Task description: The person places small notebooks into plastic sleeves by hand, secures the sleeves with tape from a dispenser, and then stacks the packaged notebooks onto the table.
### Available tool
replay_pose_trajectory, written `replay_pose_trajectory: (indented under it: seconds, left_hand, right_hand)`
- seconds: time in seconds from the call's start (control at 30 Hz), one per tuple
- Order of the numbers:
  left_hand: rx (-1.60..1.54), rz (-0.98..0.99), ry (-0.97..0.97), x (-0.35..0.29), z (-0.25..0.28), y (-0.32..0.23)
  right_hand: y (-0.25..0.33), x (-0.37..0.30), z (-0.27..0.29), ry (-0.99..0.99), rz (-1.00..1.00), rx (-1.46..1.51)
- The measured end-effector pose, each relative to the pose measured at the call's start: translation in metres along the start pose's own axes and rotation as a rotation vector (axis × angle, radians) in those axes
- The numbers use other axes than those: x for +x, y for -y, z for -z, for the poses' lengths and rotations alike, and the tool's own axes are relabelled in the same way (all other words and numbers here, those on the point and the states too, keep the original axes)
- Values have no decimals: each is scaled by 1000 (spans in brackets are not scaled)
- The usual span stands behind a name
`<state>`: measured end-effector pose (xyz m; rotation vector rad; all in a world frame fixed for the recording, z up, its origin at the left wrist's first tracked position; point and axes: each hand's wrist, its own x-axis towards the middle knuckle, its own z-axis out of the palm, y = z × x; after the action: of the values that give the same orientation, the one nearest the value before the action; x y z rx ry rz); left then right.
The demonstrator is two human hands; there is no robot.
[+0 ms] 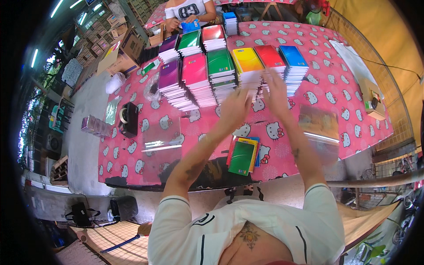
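Spiral notebooks stand in tall stacks by cover colour on the pink patterned table. Both my arms reach out to the stack of yellow notebooks. My left hand is at its lower left front, fingers stretched toward it. My right hand is slightly blurred, its fingers extended between the yellow stack and the red notebooks. No notebook shows clearly in either hand. Nearer me lies a small fanned pile with a green notebook on top; yellow, blue and red edges show beneath. Blue notebooks stand at the right.
Across the table a person handles a blue notebook. Clear plastic sheets lie left and right of my arms. A black case and cardboard box are at the left. Another box sits at the right edge.
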<state>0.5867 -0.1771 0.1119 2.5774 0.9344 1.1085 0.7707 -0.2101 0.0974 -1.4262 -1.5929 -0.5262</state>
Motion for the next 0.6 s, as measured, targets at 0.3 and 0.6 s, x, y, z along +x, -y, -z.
replay_pose_trajectory:
  seconds: [0.3,0.6]
  left_hand:
    - [200,-334,-302,82,35,21]
    - [72,38,419,-71,25,-24]
  right_hand:
    - [-26,5,55,-211,-356,249]
    - [42,-188,11,598,-360,951]
